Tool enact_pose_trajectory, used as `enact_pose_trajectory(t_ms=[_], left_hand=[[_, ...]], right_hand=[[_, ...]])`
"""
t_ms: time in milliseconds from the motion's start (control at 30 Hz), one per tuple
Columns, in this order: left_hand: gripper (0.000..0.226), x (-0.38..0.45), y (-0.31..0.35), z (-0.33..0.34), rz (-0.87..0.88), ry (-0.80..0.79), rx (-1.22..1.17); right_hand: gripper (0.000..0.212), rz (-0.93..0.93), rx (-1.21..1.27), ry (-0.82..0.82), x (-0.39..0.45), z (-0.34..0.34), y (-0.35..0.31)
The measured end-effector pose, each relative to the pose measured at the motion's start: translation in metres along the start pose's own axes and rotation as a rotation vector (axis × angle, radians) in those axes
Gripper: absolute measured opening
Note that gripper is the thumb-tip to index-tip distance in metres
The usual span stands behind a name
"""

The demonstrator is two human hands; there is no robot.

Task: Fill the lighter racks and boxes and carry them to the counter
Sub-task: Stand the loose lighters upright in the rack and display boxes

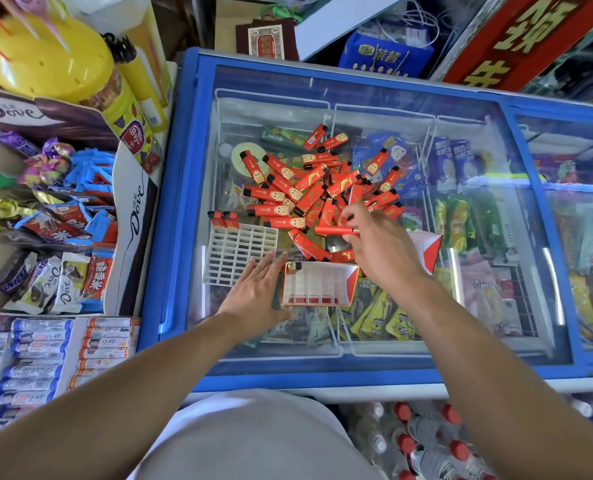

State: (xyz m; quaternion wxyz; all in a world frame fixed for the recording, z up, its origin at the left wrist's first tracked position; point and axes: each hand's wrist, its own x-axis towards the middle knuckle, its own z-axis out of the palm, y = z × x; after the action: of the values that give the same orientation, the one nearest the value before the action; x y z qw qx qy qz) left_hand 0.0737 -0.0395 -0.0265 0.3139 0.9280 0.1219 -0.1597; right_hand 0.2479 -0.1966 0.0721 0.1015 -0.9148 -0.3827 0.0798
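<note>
**Lighter in my right hand, box steadied by my left**

My right hand has its fingers curled, pinching one red lighter that lies level at the near edge of the loose lighter pile on the freezer's glass lid. My left hand lies flat with straight fingers, touching the left side of the open red-and-white box, which holds one lighter in its far left corner. The white grid rack sits just left of the box, two lighters standing at its far left corner.
</note>
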Motion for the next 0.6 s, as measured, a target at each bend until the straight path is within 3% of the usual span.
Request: enact_pose_trajectory(t_ms=[100,267,600], left_hand=[[0.113,-0.006,0.009,-0.006,0.059,0.064,0.002],[0.102,-0.011,0.013,0.0,0.165,0.17,0.076],[0.109,-0.012,0.007,0.004,0.122,0.093,0.043]], right_hand=[[0.019,0.078,0.276,-0.084,-0.023,-0.015,-0.014],[0.024,0.052,0.265,-0.217,-0.04,0.007,-0.023],[0.023,0.066,0.281,0.059,-0.037,0.065,-0.038]])
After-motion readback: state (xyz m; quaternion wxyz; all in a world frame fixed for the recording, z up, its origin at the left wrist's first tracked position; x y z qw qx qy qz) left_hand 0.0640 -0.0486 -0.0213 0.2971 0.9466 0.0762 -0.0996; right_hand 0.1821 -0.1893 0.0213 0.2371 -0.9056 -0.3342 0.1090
